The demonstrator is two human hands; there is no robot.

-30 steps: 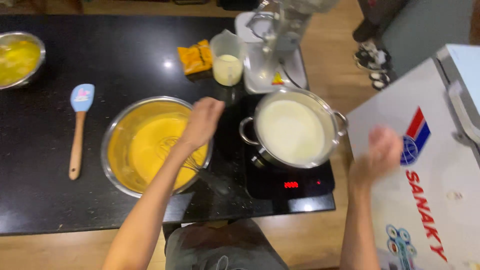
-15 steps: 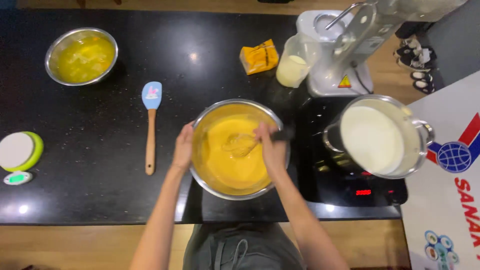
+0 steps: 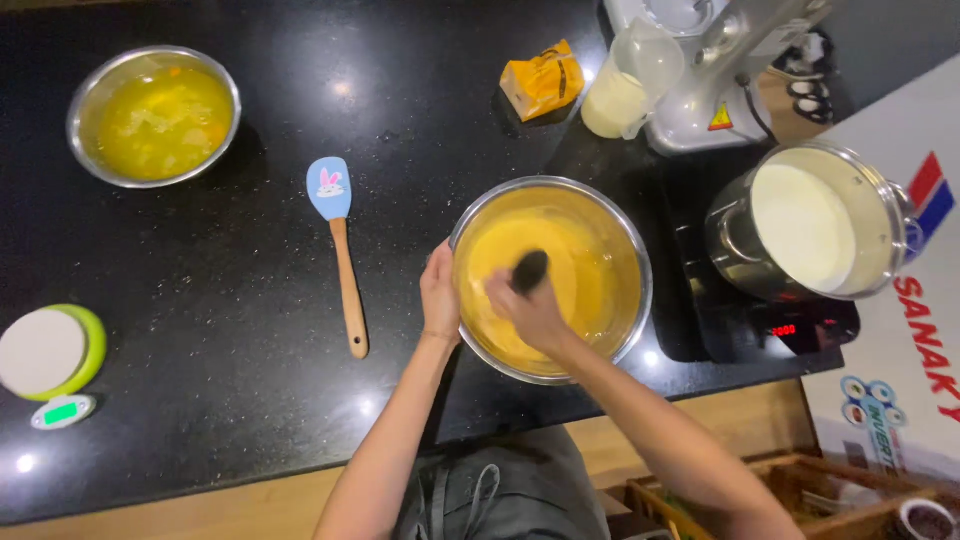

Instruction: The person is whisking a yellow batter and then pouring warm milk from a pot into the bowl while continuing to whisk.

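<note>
A steel mixing bowl (image 3: 634, 250) of yellow batter sits on the black counter in front of me. My left hand (image 3: 438, 294) grips the bowl's left rim. My right hand (image 3: 527, 305) is inside the bowl, closed around the dark handle of a whisk (image 3: 530, 269); its wires are hidden by my hand and the batter.
A blue spatula with a wooden handle (image 3: 340, 250) lies left of the bowl. Far left are a second steel bowl of yellow liquid (image 3: 152, 115) and a green kitchen scale (image 3: 50, 352). A pot of white milk (image 3: 815, 222) stands on an induction hob at right, behind it a stand mixer (image 3: 712, 70), a cup (image 3: 625, 85) and an orange packet (image 3: 543, 80).
My right hand came from the far right into the bowl and took the whisk; my left hand settled on the rim. The view swung left, showing the second bowl and the scale.
</note>
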